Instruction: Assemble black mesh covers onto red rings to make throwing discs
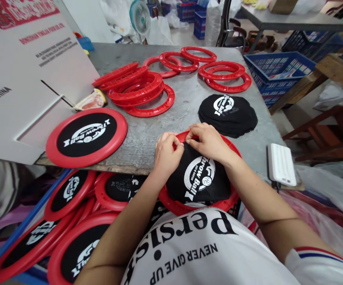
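Note:
A black mesh fabric disc (183,174) with a white "Throw Ball" print lies over a red plastic ring (233,194) at the table's front edge, close against my shirt. My left hand (168,152) pinches the fabric's far edge on the left. Just right of it, my right hand (208,142) also pinches that edge, thumb and fingertips together, with its palm side over the ring's far rim. A pile of black printed fabric discs (242,116) sits beyond my right hand. To the left lies a red ring with a printed black centre (116,130).
Several bare red rings (167,107) are heaped at the back of the table, with more at the far right (245,85). A white power bank (281,164) lies on the right edge. Covered discs (55,251) fill a crate at lower left. A large carton (20,79) stands left.

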Action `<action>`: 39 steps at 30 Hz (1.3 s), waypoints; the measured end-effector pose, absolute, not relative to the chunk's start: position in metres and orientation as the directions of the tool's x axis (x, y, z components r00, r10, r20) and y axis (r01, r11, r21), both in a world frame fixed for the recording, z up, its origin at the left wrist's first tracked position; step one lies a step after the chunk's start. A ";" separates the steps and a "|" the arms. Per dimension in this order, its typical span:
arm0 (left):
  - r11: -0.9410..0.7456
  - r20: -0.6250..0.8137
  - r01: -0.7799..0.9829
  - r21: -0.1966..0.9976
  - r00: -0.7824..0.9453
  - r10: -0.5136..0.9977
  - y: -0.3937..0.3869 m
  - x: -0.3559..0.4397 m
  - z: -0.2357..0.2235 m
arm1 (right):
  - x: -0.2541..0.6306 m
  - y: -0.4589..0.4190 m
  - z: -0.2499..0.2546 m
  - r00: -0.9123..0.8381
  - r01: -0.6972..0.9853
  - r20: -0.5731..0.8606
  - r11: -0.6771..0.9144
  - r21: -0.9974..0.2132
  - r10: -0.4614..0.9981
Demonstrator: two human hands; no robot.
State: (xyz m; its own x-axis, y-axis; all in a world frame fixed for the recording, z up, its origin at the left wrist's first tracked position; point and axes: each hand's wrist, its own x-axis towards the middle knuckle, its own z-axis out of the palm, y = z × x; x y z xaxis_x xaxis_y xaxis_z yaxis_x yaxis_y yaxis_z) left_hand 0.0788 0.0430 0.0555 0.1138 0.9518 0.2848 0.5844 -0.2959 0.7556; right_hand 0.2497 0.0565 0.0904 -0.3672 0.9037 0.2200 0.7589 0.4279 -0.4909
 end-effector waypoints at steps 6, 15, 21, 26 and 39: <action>-0.285 0.276 0.594 0.752 0.109 0.955 0.043 0.079 0.056 | 0.247 0.055 0.091 -0.352 0.782 0.221 0.415 -0.465 0.910; -0.232 0.233 0.614 0.754 0.080 0.969 0.047 0.079 0.053 | 0.239 0.054 0.082 -0.310 0.849 0.241 0.381 -0.365 0.920; -0.244 0.209 0.617 0.748 0.131 0.969 0.049 0.080 0.049 | 0.240 0.056 0.076 -0.262 0.890 0.215 0.322 -0.324 0.941; -0.347 0.231 0.596 0.724 0.265 0.936 0.043 0.075 0.048 | 0.254 0.059 0.073 -0.249 0.852 0.203 0.314 -0.419 0.947; -0.444 0.280 0.523 0.727 0.365 0.888 0.041 0.065 0.055 | 0.256 0.065 0.089 -0.534 0.721 0.161 0.546 -0.426 0.830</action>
State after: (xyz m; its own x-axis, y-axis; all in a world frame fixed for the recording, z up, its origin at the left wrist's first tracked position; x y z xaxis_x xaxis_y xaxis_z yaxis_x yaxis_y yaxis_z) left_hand 0.0654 0.0412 0.0546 0.3651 0.8878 0.2801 0.5229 -0.4445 0.7273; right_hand 0.2564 0.0654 0.0889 -0.5342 0.8300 0.1605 0.7213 0.5465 -0.4255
